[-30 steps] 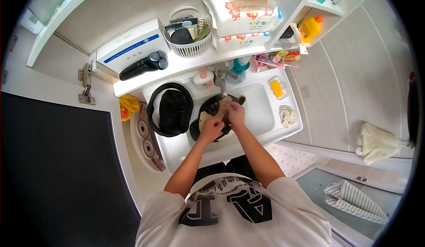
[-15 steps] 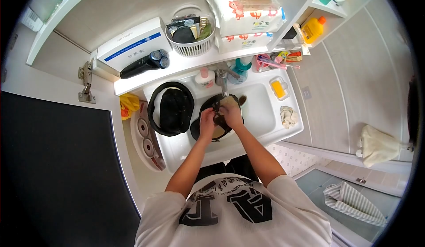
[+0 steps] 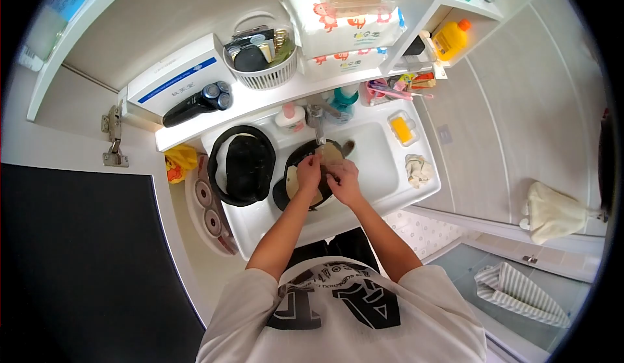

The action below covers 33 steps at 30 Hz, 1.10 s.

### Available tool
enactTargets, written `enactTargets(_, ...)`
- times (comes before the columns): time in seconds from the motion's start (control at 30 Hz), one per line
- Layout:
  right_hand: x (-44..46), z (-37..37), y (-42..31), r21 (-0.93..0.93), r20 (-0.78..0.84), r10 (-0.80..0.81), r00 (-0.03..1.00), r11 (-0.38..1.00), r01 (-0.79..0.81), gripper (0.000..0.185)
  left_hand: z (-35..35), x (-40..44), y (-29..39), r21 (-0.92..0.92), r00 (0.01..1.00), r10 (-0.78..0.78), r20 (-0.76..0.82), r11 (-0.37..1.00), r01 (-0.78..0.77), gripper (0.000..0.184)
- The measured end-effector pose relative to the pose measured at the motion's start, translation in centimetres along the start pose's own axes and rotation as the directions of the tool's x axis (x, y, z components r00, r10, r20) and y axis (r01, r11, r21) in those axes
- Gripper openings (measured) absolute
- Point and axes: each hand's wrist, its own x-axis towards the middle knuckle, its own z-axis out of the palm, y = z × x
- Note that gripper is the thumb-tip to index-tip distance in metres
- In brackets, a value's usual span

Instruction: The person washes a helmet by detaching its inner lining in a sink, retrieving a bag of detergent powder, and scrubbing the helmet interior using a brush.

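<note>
Sitting below a laden shelf (image 3: 260,100), the sink (image 3: 380,161) holds a dark cap (image 3: 292,182).

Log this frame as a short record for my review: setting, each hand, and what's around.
Setting: white washbasin below a shelf
Left hand: at a black-and-beige item in the basin; grip unclear
Right hand: at the same item, beside the left; grip unclear
Behind item: faucet
Left ledge: round black item, pale inside
Right ledge: yellow block in a clear holder, crumpled cloth
Shelf: black shaver, white basket
</note>
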Motion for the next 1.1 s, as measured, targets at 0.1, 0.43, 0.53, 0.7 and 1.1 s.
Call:
enactTargets(0.1, -1.0, -1.2, -0.8, -0.148, -0.107, 0.191, 0.976, 0.968, -0.205, 0.063, 0.8, 0.4, -0.1, 0.229, 0.999, 0.037, -0.034, 0.973, -0.028, 0.029)
enactTargets(0.43, -4.7, 1.7, 4.8, 0.509, 0.197, 0.647, 0.736, 0.574, -0.641, 0.066, 2.9, 0.2, -6.7, 0.068, 0.946, 0.236, 0.22, 0.964, -0.256, 0.04)
enactTargets(0.53, -4.3, 0.6, 3.5, 0.568, 0.288, 0.709, 0.644, 0.415, -0.711, 0.059, 1.9, -2.3, -5.0, 0.198, 0.911, 0.192, 0.364, 0.94, -0.278, 0.058)
enactTargets(0.7, -4.0, -0.2, 2.7, 0.604, 0.391, 0.774, 0.497, 0.192, -0.774, 0.051, 2.1, -6.3, -3.8, 0.479, 0.922, 0.112, 0.37, 0.828, -0.293, 0.07)
enactTargets(1.1, -5.4, -0.9, 1.1, 0.607, 0.299, 0.834, 0.464, 0.208, -0.767, 0.051, -2.5, -5.4, 0.5, 0.626, 0.888, 0.186, 0.421, 0.648, -0.433, 0.052)
